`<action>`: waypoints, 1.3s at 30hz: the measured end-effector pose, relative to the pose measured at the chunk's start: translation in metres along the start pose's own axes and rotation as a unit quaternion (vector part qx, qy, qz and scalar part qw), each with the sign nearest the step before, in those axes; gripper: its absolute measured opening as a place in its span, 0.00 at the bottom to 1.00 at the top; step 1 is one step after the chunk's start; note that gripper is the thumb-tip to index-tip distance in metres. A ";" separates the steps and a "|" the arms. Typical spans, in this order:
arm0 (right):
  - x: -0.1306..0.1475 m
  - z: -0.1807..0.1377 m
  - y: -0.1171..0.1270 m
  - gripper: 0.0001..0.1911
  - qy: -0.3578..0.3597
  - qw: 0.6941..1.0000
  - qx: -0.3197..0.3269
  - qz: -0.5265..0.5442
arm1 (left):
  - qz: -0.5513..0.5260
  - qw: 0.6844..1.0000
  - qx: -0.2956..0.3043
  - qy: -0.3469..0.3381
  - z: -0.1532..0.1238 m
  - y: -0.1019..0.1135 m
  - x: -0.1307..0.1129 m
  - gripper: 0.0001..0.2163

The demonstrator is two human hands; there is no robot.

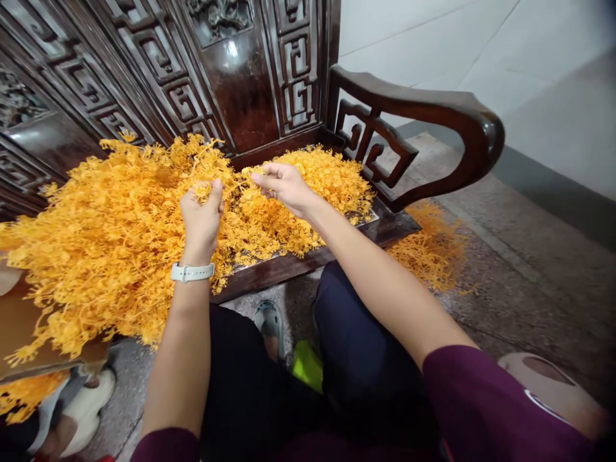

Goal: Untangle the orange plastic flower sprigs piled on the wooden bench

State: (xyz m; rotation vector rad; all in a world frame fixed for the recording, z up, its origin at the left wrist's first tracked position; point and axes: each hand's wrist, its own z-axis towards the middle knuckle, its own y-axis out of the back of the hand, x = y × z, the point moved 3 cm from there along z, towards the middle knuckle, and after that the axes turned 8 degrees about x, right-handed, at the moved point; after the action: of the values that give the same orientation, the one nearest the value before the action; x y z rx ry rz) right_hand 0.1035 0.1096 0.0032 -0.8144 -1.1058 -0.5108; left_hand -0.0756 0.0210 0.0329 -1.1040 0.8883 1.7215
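Observation:
A big heap of small orange plastic sprigs [110, 231] covers the seat of a dark carved wooden bench [269, 83]. My left hand [202, 215], with a white watch on the wrist, is closed in a fist around a few orange sprigs above the heap. My right hand [283, 186] hovers just to its right, fingers bent and pinching a small orange sprig at the fingertips. Both hands are over the middle of the pile.
The bench's curved armrest [433, 115] rises at the right. More orange sprigs [430, 247] lie on the stone floor below it. A brown cardboard box [24, 333] sits at the left edge. Someone's shoe [81, 404] shows at bottom left. My knees are below.

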 end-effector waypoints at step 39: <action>0.001 0.005 0.019 0.14 -0.002 0.985 -0.175 -0.017 | 0.256 0.951 0.125 -0.120 -0.048 -0.023 -0.049 0.07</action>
State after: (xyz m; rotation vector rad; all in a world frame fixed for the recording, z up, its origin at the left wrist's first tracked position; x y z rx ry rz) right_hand 0.1146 0.1247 -0.0006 -1.1024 -1.0493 -0.7453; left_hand -0.0288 -0.0280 0.0594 -0.5015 1.2701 2.0327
